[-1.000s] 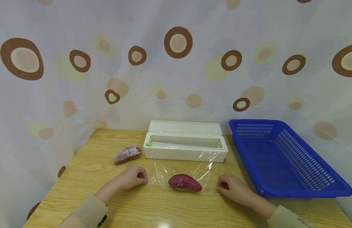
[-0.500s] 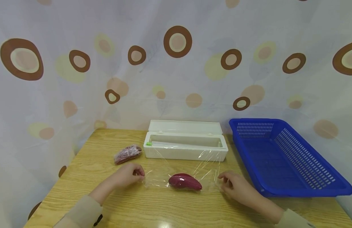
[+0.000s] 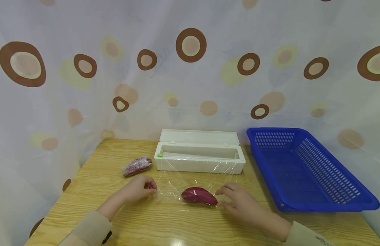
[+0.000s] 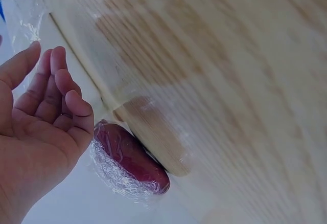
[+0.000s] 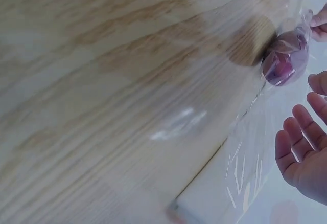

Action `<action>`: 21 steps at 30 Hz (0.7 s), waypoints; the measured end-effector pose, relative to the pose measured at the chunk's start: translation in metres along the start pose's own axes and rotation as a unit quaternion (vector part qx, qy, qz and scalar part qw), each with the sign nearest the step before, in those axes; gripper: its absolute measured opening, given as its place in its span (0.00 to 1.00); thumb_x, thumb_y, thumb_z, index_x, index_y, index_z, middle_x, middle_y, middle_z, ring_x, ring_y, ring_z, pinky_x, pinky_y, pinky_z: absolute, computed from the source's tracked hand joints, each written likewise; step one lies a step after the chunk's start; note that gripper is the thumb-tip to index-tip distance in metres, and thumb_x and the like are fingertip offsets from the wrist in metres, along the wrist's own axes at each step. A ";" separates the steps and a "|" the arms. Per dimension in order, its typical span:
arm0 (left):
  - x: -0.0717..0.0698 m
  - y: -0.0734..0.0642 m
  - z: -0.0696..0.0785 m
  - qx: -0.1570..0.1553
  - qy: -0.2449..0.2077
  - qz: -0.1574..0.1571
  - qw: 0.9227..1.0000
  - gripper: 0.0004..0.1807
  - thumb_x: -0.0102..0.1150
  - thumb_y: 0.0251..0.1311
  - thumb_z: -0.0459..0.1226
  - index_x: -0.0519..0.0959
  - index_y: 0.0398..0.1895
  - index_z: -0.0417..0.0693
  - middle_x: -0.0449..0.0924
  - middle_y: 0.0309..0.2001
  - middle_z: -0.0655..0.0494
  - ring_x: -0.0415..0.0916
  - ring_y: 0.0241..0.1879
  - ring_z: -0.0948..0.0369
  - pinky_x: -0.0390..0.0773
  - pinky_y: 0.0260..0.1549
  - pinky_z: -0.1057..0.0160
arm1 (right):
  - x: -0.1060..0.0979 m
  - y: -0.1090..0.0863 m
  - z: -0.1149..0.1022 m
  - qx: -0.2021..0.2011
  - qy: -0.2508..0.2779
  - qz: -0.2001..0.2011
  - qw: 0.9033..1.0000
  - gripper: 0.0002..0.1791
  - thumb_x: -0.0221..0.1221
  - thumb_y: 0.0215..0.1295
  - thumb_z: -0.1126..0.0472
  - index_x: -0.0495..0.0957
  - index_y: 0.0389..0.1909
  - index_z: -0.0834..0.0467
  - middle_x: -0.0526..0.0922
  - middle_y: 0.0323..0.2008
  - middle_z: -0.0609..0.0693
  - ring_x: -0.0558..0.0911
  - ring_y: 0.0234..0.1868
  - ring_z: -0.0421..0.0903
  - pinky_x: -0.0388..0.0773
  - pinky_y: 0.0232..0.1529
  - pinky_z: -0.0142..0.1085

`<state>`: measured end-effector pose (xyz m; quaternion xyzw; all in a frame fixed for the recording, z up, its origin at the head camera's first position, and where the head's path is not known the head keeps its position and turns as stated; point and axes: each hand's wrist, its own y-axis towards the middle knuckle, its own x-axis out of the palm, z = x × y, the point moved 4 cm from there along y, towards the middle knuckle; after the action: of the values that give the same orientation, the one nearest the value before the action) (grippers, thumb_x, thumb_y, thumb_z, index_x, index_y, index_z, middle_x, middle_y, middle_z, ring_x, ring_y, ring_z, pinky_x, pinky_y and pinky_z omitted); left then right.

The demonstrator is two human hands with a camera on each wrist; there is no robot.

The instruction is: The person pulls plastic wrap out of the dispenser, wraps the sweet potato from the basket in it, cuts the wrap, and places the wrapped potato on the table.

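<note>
A purple sweet potato (image 3: 199, 196) lies on the table with clear cling film (image 3: 169, 194) around it, the film reaching back to a white dispenser box (image 3: 199, 166). My left hand (image 3: 139, 189) pinches the film's left edge; in the right wrist view, that hand (image 5: 320, 23) is at the film's gathered end. Just right of the potato is my right hand (image 3: 239, 201), its fingers loosely spread and apart from the thumb. Nothing shows gripped between them in the right wrist view (image 5: 306, 150). Whether its fingertips touch the film is unclear.
Behind my left hand lies a film-wrapped sweet potato (image 3: 137, 166). The dispenser's lid (image 3: 199, 137) is up, and a green piece (image 3: 160, 155) sits at its left rim. A blue plastic basket (image 3: 303, 171) stands at the right. A patterned curtain (image 3: 190, 85) hangs behind the table.
My right hand has let go of the film's right edge and moved left to beside the potato. The left hand drew slightly left, then held still.
</note>
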<state>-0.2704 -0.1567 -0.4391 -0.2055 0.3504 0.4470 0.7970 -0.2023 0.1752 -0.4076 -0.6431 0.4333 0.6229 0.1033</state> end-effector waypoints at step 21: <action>-0.001 0.000 -0.002 0.003 -0.007 0.001 1.000 0.06 0.62 0.58 0.37 0.80 0.31 0.43 0.76 0.25 0.61 0.69 0.25 0.68 0.70 0.25 0.70 | 0.035 0.029 -0.004 -0.004 -0.001 -0.038 0.999 0.21 0.70 0.49 0.55 0.80 0.47 0.50 0.79 0.45 0.45 0.77 0.48 0.44 0.77 0.49 0.42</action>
<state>-0.2718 -0.1581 -0.4397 -0.1994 0.3467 0.4481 0.7995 -0.2244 0.1401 -0.4258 -0.6587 0.4061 0.6210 0.1247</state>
